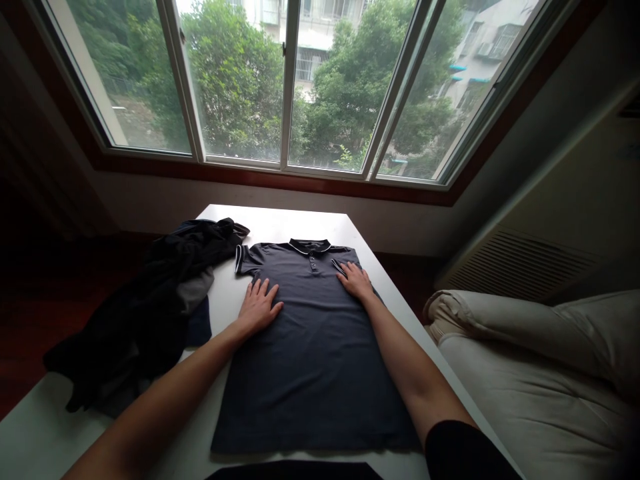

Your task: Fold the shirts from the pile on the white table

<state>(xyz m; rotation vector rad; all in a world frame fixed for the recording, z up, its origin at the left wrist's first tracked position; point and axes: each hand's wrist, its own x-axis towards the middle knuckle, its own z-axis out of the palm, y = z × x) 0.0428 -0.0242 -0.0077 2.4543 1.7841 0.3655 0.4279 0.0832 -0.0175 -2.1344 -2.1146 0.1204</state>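
A dark grey-blue polo shirt (310, 360) lies front side up on the white table, its collar towards the window and its hem near my body. Fingers spread, my left hand (259, 307) rests flat on the shirt's left edge, below the sleeve with white-trimmed cuff (244, 260). On the opposite side my right hand (356, 281) lies flat over the other sleeve, which is turned inward onto the shirt front. Part of that sleeve's striped cuff (339, 267) shows by my fingertips; the rest is hidden under the hand.
A heap of dark clothes (150, 300) covers the left side of the white table (320, 219) and hangs over its edge. To the right stands a beige sofa (525, 380) close to the table. A wide window (287, 87) is beyond the far end.
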